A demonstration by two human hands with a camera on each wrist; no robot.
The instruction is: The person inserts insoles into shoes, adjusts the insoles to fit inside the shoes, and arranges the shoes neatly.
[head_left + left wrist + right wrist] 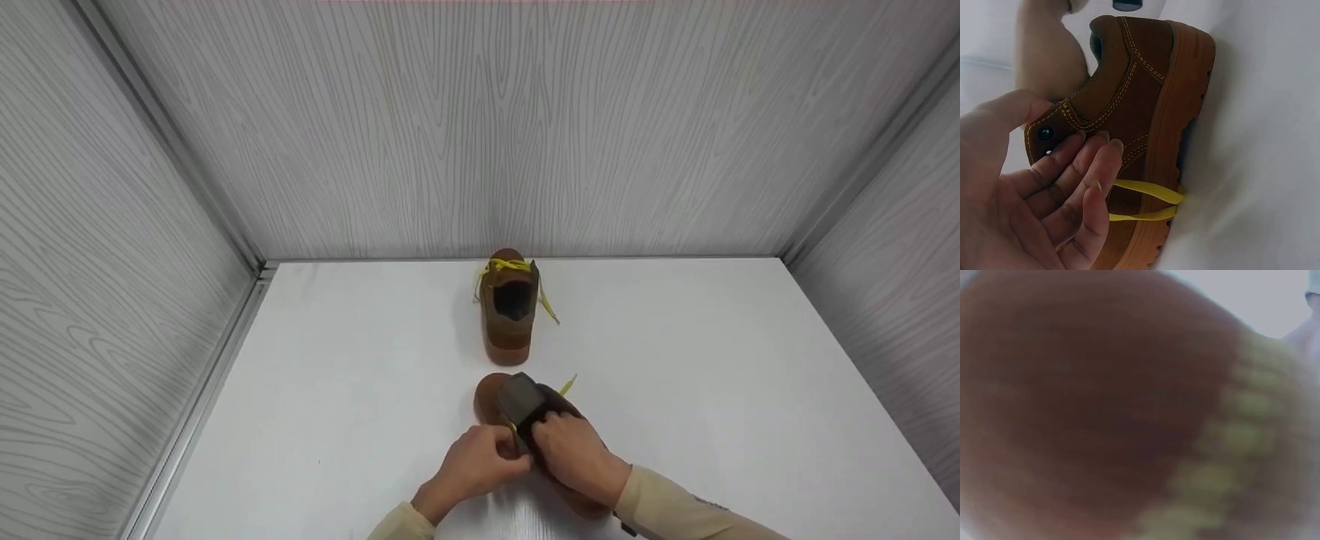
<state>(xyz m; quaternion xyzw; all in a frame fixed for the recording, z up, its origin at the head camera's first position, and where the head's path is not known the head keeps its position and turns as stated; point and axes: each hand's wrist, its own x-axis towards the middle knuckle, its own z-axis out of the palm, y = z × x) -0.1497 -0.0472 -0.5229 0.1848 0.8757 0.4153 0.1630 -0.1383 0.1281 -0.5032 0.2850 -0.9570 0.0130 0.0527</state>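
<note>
A brown lace-up shoe (491, 394) with yellow stitching lies before me, its grey tongue (520, 398) folded forward over the toe. With thumb and fingers my left hand (480, 459) pinches the eyelet flap (1044, 133) on its left side. A yellow shoelace (1148, 191) hangs across the shoe's side in the left wrist view. My right hand (576, 454) grips the shoe at its opening, fingers curled in beside the tongue and fingertips hidden. The right wrist view is blurred, filled by brown leather (1100, 394) and yellow stitching.
A second brown shoe (508, 337), with yellow laces tied across its front, stands upright behind the first, toe toward the back wall (480, 135). The white tabletop (360, 360) is bounded by grey wood-grain panels at the back and both sides.
</note>
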